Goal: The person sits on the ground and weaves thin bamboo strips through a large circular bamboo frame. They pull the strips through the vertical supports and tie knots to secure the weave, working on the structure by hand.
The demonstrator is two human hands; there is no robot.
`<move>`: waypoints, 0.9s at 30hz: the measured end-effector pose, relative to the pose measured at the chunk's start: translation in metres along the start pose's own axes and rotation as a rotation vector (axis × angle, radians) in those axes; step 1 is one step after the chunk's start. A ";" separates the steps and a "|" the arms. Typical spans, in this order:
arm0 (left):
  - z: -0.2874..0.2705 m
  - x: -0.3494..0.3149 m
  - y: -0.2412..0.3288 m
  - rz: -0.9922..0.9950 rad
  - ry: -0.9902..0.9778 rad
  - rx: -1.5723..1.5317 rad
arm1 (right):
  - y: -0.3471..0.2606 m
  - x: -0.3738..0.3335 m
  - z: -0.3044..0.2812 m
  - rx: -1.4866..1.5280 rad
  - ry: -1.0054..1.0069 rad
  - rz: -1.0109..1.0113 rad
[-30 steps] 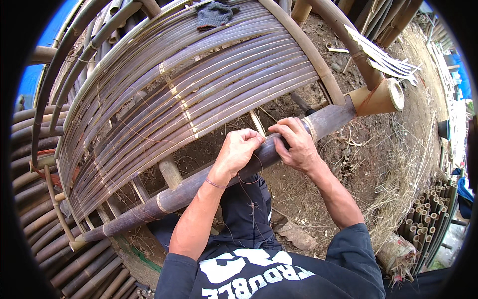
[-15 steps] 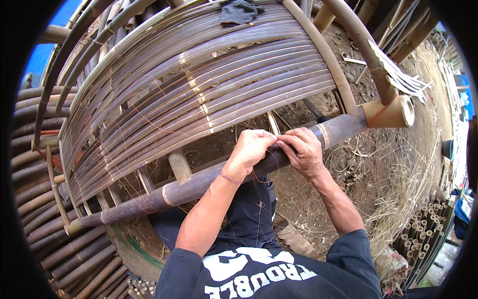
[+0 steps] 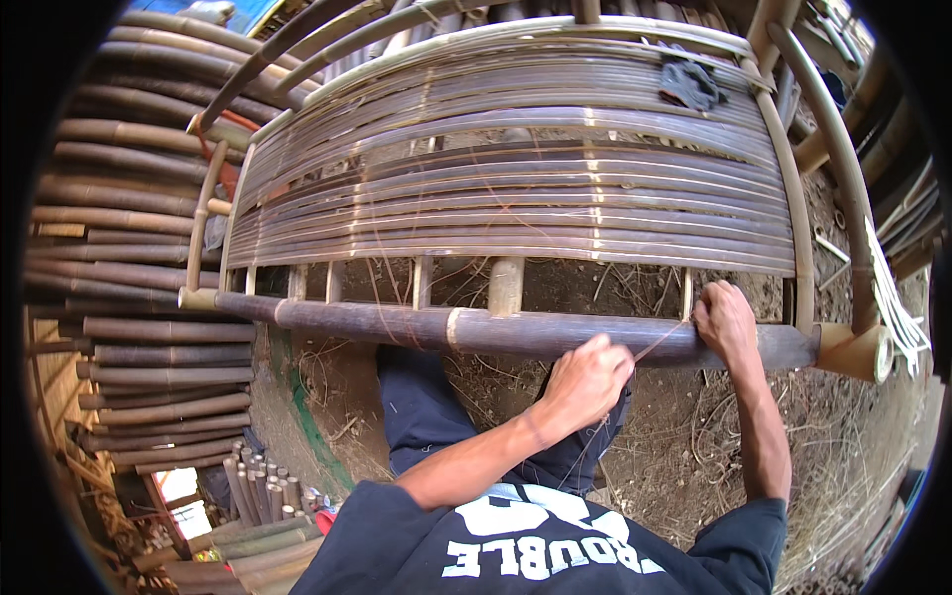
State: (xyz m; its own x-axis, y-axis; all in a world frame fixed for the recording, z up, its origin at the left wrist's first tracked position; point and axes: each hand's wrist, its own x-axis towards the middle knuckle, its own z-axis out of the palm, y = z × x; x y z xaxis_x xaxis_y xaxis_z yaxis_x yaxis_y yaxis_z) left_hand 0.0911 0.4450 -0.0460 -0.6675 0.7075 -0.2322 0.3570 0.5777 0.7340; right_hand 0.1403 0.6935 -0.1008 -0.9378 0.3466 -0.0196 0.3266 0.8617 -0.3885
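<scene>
A dark bamboo pole (image 3: pixel 387 322) runs along the near side of a bamboo frame, in front of my body. My left hand (image 3: pixel 592 382) is closed in a fist on a thin reddish cord (image 3: pixel 658 341), just on the near side of the pole. That cord stretches up over the pole toward my right hand (image 3: pixel 726 319). The right hand's fingers are curled at the pole's far upper edge, beside a narrow upright strip (image 3: pixel 686 295); what they pinch is hidden. Beyond lies a panel of split bamboo slats (image 3: pixel 476 220), crossed by loose reddish strands.
A dark grey glove (image 3: pixel 691 85) lies on the slats at the far right. Bamboo poles (image 3: pixel 149 223) are stacked at the left, with short cut pieces (image 3: pixel 263 486) below. Pale split strips (image 3: pixel 892 288) hang at the right. Dry fibres litter the dirt ground (image 3: pixel 684 436).
The view has swung left. My hands were together, pinching over the pole; now they are apart, the left drawn nearer my body with the cord stretched between them.
</scene>
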 end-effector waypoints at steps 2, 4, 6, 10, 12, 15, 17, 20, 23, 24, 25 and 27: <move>-0.025 -0.037 0.009 -0.100 -0.299 -0.157 | -0.027 -0.027 -0.024 0.083 0.183 -0.036; -0.037 -0.081 0.026 -0.024 -0.542 -0.491 | -0.060 -0.072 -0.053 0.196 -0.170 0.208; -0.037 -0.121 0.061 0.054 -0.623 -0.756 | -0.087 -0.110 -0.072 0.674 -0.483 0.355; -0.011 -0.128 0.077 0.182 -0.748 -0.649 | -0.072 -0.177 -0.096 2.276 -0.094 0.131; -0.002 -0.131 0.057 0.189 -0.760 -0.504 | -0.032 -0.186 -0.151 2.646 0.142 0.143; -0.015 -0.134 0.024 0.163 -0.708 -0.372 | 0.054 -0.209 -0.146 1.708 -0.100 0.309; -0.036 -0.138 -0.003 0.153 -0.623 -0.185 | 0.108 -0.241 -0.154 0.992 -0.119 0.665; -0.076 -0.153 -0.044 0.090 -0.623 -0.181 | 0.179 -0.274 -0.168 0.615 -0.164 0.771; -0.115 -0.172 -0.086 0.076 -0.556 -0.104 | 0.257 -0.308 -0.169 0.465 0.040 0.807; -0.129 -0.177 -0.110 0.116 -0.522 -0.036 | 0.297 -0.333 -0.177 0.223 0.120 0.786; -0.145 -0.177 -0.138 0.035 -0.482 -0.006 | 0.321 -0.355 -0.204 -0.051 0.203 0.784; -0.175 -0.197 -0.149 -0.184 -0.171 0.179 | 0.256 -0.305 -0.142 -0.525 -0.050 1.127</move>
State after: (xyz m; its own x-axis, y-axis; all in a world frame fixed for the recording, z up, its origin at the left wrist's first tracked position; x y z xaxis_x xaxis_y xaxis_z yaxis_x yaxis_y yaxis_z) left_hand 0.0548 0.1480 0.0018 -0.6172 0.6341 -0.4657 0.3601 0.7540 0.5494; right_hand 0.5264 0.8610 -0.0639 -0.1037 0.9844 -0.1423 0.9489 0.1408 0.2825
